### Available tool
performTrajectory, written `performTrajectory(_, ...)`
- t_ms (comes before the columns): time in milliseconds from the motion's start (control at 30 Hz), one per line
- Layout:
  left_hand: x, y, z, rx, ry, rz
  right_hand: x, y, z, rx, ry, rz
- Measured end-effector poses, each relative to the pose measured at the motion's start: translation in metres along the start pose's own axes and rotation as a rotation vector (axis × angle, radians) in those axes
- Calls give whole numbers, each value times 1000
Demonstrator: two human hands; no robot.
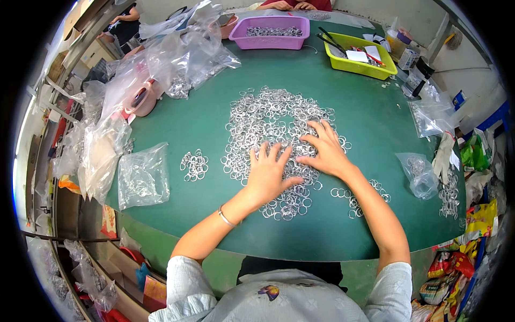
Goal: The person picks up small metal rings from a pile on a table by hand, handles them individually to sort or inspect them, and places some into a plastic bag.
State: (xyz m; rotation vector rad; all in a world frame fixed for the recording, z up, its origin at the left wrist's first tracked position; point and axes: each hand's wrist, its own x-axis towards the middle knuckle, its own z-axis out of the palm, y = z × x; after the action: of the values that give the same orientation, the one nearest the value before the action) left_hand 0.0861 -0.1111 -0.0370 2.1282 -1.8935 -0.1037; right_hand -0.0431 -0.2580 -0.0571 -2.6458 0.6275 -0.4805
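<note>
A wide heap of small silvery metal rings (273, 104) covers the middle of the green table. My left hand (268, 174) lies on the near part of this heap, fingers spread and stretched away from me. Just right of it, my right hand (326, 151) rests on the heap's right side with its fingers apart. Neither hand grips a ring that I can see; rings under the palms are hidden. A small cluster of rings (195, 165) sits apart on the left, and another loose group (378, 192) lies beside my right forearm.
A clear plastic bag (144, 176) lies at the left, with more bags (185, 59) behind. A purple tray (300, 42) of rings and a lime-green tray (343, 65) with tools stand at the back. A bag with rings (417, 174) and a glove (444, 155) are at the right edge.
</note>
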Motion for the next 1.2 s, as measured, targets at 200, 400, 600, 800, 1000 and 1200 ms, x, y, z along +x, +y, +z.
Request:
performTrajectory(200, -36, 14, -1, -74, 15, 197, -45, -12, -25, 130, -4, -164)
performTrajectory(400, -57, 13, -3, -103, -58, 365, -90, -10, -48, 196, -52, -173)
performTrajectory(600, -68, 16, -28, -311, -91, 200, -106, -24, -66, 207, -102, 33)
performTrajectory(800, -54, 17, -12, -188, -119, 146, -82, -45, -37, -15, -205, -74)
performTrajectory(1000, -40, -9, 9, -100, 78, 122, -71, -14, -23, -54, 86, -200)
performTrajectory(1200, -8, -34, 9, -225, 179, 113, -45, 25, -27, 53, 261, -129)
